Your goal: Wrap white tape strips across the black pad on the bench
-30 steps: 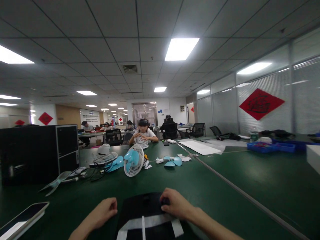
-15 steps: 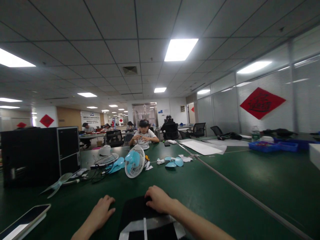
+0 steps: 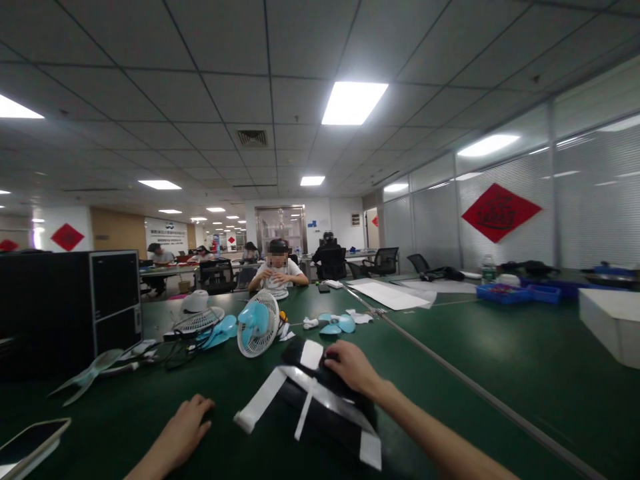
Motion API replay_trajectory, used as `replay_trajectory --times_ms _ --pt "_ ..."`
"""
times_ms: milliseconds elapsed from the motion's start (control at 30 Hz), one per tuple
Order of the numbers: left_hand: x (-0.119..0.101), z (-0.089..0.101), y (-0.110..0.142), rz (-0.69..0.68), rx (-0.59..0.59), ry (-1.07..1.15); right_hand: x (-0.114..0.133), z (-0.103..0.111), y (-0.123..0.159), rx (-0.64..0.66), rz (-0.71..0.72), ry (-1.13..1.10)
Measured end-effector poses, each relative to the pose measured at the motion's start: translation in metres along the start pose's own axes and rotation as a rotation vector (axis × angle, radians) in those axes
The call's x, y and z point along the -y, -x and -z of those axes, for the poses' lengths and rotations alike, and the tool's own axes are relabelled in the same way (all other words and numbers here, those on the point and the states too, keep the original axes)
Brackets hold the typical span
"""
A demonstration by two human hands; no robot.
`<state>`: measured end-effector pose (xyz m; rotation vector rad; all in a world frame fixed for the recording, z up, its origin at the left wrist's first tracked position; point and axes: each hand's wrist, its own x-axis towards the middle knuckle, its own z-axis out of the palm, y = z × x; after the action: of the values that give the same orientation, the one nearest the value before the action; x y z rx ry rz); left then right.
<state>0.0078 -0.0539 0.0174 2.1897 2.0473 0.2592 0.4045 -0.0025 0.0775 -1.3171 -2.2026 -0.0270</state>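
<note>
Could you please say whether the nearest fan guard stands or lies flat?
Standing, tilted: the white fan guard rises from the table on its rim, blue blades showing.

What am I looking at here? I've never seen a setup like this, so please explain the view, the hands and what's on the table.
There is no machine: a camera worn on a person's head looks forward over their own bare hands. The right hand appears to grip the edge of a black item with pale strips; I can't tell what it is. The left hand is apart from it, on or just above the green table, holding nothing visible. Beyond are a fan with blue blades, a large black case and blue trays. A co-worker sits opposite.
</note>
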Motion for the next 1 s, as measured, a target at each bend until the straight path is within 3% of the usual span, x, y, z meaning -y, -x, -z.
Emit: replay_trajectory --times_ms 267,433,633,833,1000 --pt "0.021 -0.016 -0.012 -0.017 -0.005 0.036 -0.145 0.070 0.059 -0.105 -0.481 0.182" --pt "0.025 -0.019 -0.015 -0.003 0.016 0.048 -0.196 0.098 0.097 -0.103 -0.696 0.255" --pt "0.026 -0.020 -0.018 0.005 0.018 0.023 -0.206 0.101 0.113 -0.022 -0.787 0.253" --pt "0.030 -0.023 -0.017 -0.030 -0.003 0.021 -0.196 0.101 0.115 -0.006 -0.789 0.327" --pt "0.033 -0.024 -0.019 -0.023 0.006 0.031 -0.178 0.106 0.136 -0.049 -0.773 0.384"
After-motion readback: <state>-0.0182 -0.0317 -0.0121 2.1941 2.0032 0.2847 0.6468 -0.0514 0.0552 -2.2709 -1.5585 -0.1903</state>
